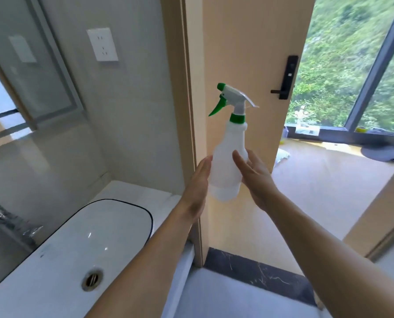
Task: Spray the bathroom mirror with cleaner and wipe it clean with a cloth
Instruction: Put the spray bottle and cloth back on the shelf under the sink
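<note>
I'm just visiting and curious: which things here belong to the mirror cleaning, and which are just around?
For the job:
spray bottle, between the left hand and right hand
mirror
No cloth is in view.

Just around:
sink
tap
wall socket
door with black lock
window

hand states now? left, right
Left hand: open, flat against the spray bottle.
Right hand: open, straight fingers against the bottle.
</note>
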### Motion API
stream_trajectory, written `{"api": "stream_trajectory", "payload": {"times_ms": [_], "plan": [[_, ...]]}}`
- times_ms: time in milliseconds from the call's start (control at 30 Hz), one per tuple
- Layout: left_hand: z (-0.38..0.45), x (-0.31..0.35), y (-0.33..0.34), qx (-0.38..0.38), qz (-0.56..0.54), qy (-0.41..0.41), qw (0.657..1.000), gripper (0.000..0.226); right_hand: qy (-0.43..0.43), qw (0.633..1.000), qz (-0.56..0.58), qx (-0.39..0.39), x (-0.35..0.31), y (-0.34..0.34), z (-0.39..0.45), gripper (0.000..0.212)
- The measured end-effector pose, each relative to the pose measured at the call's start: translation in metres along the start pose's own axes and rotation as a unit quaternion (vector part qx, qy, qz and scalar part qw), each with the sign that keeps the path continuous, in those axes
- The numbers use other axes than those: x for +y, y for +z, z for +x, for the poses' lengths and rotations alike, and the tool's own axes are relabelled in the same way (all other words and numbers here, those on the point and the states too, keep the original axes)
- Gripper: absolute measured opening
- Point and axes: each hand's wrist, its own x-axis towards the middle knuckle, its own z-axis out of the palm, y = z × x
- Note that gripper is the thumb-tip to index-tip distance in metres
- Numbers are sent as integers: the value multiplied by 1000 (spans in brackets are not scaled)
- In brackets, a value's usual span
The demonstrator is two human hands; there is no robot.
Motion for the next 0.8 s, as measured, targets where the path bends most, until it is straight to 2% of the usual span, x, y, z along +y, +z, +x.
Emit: {"api": "stream_trajectory", "payload": {"times_ms": [100, 200, 333, 567, 800], "plan": [[-7, -26, 18, -28, 11, -32, 999, 41, 34, 999, 16, 22, 33, -12, -15, 65], [-13, -60, 33, -44, -1, -60, 997, 50, 55, 998, 5, 31, 74, -20, -27, 58], [-18, -114, 49, -57, 1, -79, 995, 49, 74, 997, 0, 26, 139, -28, -39, 53], [-26, -241, 62, -55, -42, -99, 993, 55, 98, 995, -7, 14, 248, -31, -66, 55], [-37, -360, 63, -25, -73, -116, 990, 45, 135, 990, -15, 27, 363, -23, -78, 68]]}}
